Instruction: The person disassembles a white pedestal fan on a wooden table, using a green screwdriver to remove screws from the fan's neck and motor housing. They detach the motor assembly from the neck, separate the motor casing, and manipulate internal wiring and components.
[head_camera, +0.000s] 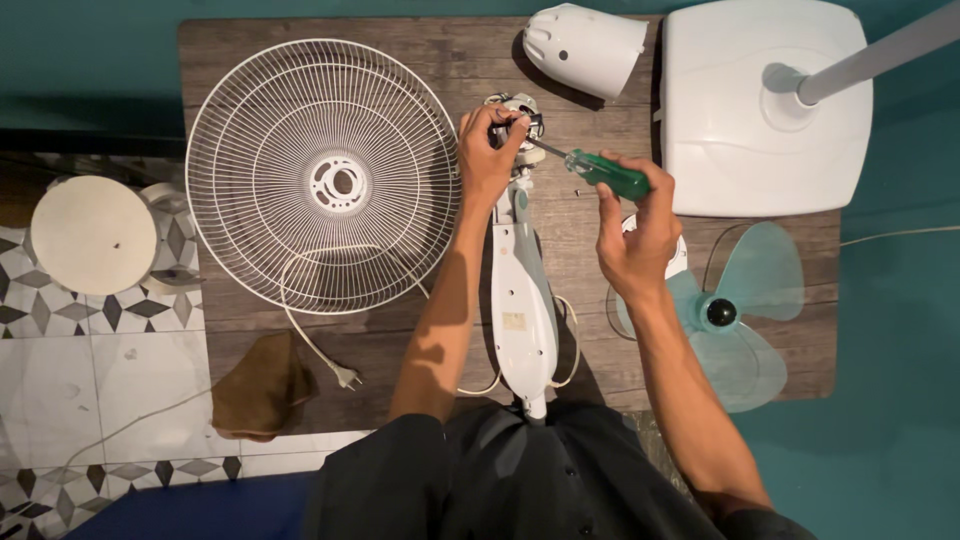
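My left hand (487, 150) pinches the fan motor (517, 112), apparently a small part; my right hand (634, 232) grips the green screwdriver (600, 172), tip at it

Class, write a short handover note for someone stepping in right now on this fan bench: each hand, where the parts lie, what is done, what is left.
Left hand: pinching the exposed motor atop the fan body.
Right hand: holds the green-handled screwdriver, tip at the motor.
Parts: wire guard lies left; motor cover behind; blade right; base far right; plug lies loose.
Done: guard, blade and cover are off.
Left: work at the motor; nothing refitted.
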